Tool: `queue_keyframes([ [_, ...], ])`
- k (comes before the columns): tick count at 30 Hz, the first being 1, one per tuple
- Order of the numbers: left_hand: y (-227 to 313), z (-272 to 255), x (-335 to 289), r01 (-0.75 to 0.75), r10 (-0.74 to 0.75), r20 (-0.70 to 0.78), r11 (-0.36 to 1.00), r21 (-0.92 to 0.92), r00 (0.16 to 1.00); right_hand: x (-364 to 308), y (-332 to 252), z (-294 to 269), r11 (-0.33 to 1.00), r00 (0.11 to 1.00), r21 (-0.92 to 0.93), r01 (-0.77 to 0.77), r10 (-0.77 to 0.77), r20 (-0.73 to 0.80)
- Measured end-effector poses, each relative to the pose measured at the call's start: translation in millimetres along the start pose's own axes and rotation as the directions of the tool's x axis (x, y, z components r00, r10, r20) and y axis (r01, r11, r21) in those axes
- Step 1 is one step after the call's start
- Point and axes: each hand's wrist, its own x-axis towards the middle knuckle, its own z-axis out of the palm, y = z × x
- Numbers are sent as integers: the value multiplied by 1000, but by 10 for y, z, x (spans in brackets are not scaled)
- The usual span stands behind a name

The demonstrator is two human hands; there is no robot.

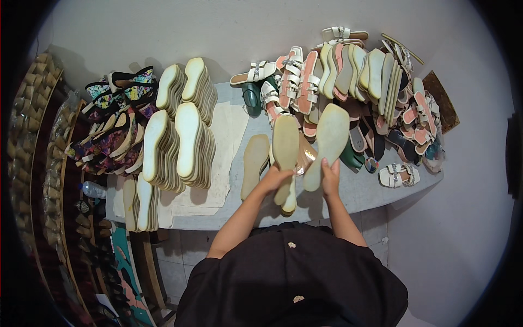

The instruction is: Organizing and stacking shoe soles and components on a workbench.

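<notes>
My left hand is closed around the narrow waist of a cream shoe sole, held toe end up above the table. Below that hand another pale sole shows; I cannot tell whether it is held too. My right hand grips a second cream sole, tilted a little to the right, with its heel end pointing down toward me. The two held soles are side by side and apart. Just left of my left hand, a beige sole rests on the table.
Several neat stacks of soles stand on pale sheets at the left. Patterned shoes are heaped beyond them. White and pink sandals and more soles crowd the back right. A white sandal lies near the table's right edge.
</notes>
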Motion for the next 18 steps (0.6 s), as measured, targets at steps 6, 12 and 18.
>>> queue_keyframes([
  [6,-1,45,42,-109,89,-160,987,-121,983,-155,-112,212,998,979,41,56,-63,195],
  [12,-65,224,41,-176,142,-276,979,-101,951,-216,38,384,993,970,-91,70,-46,237],
  [18,-58,301,-28,-322,246,-256,892,-317,935,-256,-51,426,996,953,-52,66,-47,300],
])
